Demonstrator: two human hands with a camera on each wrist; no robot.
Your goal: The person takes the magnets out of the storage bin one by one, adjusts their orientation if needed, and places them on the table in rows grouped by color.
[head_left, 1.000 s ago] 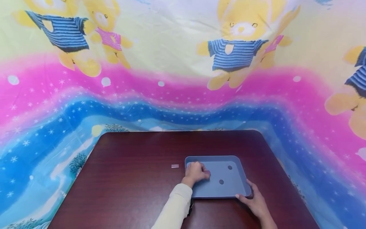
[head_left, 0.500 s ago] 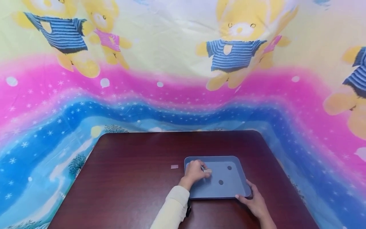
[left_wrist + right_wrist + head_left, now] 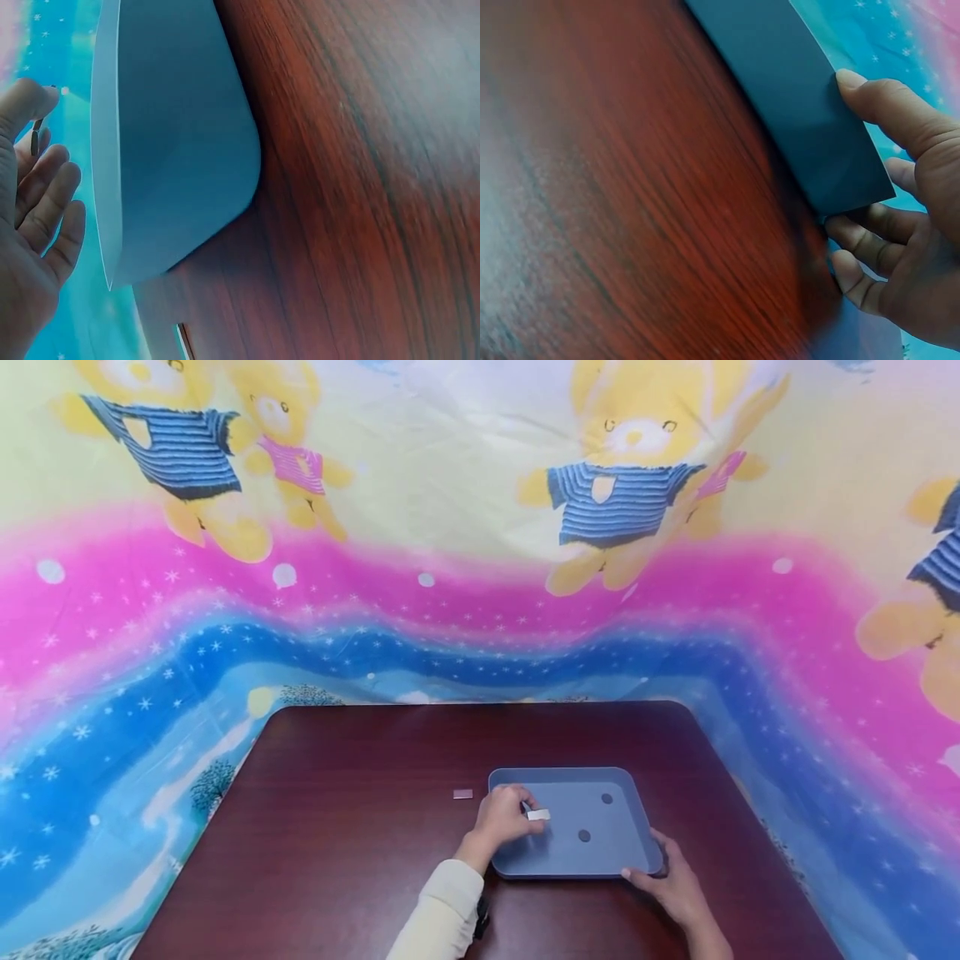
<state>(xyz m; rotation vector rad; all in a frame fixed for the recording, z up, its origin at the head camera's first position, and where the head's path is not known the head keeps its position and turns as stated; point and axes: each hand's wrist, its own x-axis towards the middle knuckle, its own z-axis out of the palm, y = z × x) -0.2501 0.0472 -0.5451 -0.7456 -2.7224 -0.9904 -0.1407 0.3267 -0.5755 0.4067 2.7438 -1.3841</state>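
Observation:
A shallow blue-grey tray point(image 3: 555, 868) lies on the dark wooden table. My left hand point(image 3: 506, 814) is over its left side, pinching a small flat rectangular piece point(image 3: 538, 815) between thumb and fingers. Its pale face shows in the head view; from the left wrist only a thin edge is visible. With my right hand point(image 3: 675, 881) I hold the tray's near right corner, thumb at the rim and fingers around the outside. Inside the tray lie two small dark round discs, one disc point(image 3: 607, 798) farther back and the other disc point(image 3: 584, 836) nearer the middle.
Left of the tray, a second small rectangular piece point(image 3: 462, 794) lies flat on the table point(image 3: 337, 827). Behind and beside the table hangs a colourful cloth point(image 3: 450, 610) printed with bears and snowflakes.
My left hand has shifted slightly left and turned, so the pale face of the pinched piece has come into sight. The right hand, tray and discs stay as they were.

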